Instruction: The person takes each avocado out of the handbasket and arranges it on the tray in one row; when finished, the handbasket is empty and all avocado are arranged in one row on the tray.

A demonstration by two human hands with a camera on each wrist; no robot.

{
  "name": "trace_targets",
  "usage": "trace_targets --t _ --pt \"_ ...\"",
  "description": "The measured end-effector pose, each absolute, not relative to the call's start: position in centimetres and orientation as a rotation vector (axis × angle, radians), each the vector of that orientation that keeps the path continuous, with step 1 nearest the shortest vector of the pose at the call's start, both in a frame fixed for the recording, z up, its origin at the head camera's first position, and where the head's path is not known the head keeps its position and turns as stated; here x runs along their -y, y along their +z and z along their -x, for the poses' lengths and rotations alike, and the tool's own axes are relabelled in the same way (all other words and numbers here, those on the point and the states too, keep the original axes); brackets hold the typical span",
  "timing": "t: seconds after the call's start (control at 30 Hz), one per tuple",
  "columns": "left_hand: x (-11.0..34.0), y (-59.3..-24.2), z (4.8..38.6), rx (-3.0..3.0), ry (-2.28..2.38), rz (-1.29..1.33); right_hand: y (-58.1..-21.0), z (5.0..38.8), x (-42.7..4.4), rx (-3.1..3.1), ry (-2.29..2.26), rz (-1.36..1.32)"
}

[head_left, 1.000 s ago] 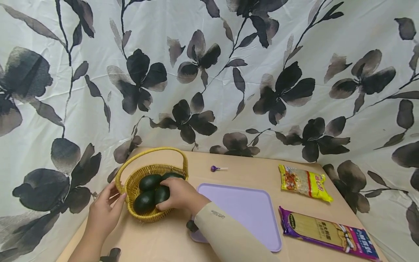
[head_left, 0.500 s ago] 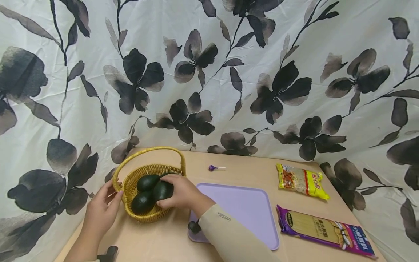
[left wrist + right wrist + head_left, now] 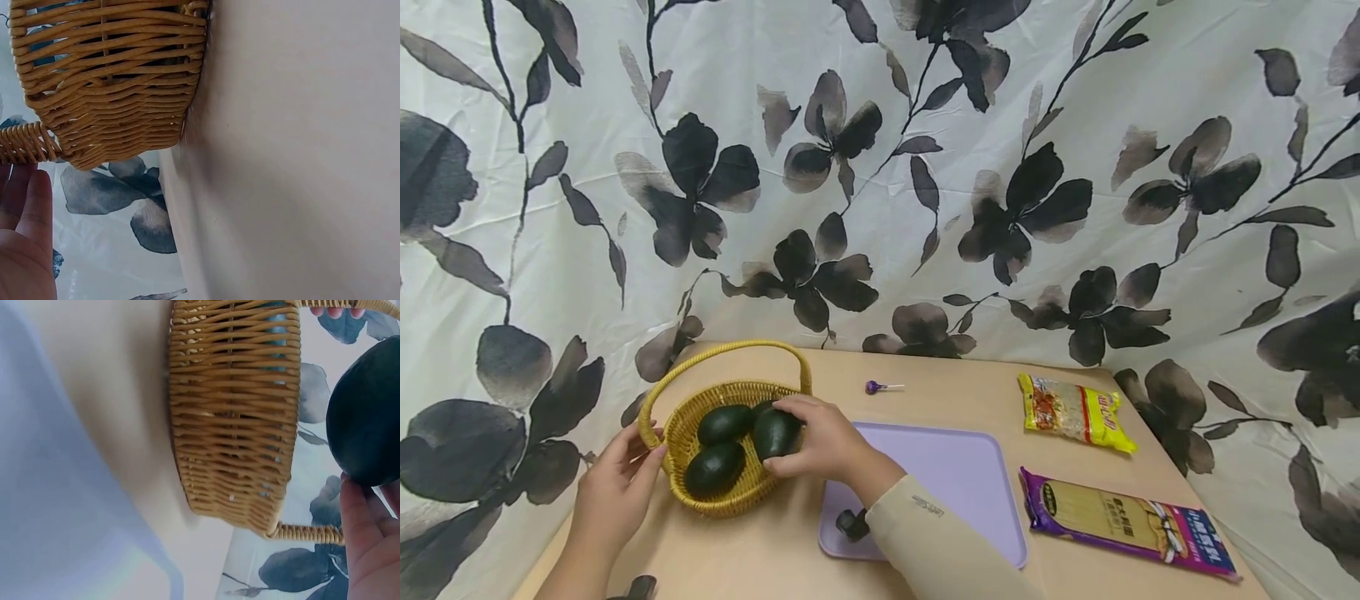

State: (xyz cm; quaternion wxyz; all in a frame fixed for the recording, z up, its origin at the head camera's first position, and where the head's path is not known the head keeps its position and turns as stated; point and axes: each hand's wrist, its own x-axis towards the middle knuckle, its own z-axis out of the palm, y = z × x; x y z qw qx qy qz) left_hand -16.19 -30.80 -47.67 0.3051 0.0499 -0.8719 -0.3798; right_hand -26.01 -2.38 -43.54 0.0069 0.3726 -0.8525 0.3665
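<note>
A yellow woven basket (image 3: 730, 500) stands at the left of the table, holding dark green avocados (image 3: 715, 469). My left hand (image 3: 617, 483) grips the base of its handle at the left side, thumb in front. My right hand (image 3: 827, 442) holds one avocado (image 3: 777, 433) over the basket's right rim, thumb below and fingers on top. The right wrist view shows that avocado (image 3: 369, 412) above the rim of the basket (image 3: 234, 419), at the fingertips of the hand (image 3: 375, 550). In the left wrist view the hand (image 3: 28, 237) touches the handle (image 3: 25, 142).
A lilac tray (image 3: 940, 467) lies right of the basket, partly under my right forearm. Behind it is a purple lollipop (image 3: 872, 387). Farther right lie a yellow food packet (image 3: 1075, 412) and a purple noodle packet (image 3: 1127, 521). A floral cloth (image 3: 850, 208) hangs behind the table.
My right hand has lifted its avocado up from among the others toward the basket's right rim. My left hand keeps its place at the handle. The head view has shifted slightly.
</note>
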Motion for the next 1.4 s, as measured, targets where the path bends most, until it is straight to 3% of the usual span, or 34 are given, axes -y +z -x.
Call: trace_targets --t 0.33,1.4 --pt "30.8 -47.8 16.1 2.285 -0.999 -0.123 -43.7 26.0 -0.2 2.615 1.266 -1.129" --pt "31.0 -48.1 16.3 2.231 -1.046 -0.068 -49.2 25.2 -5.0 2.866 1.296 -0.851"
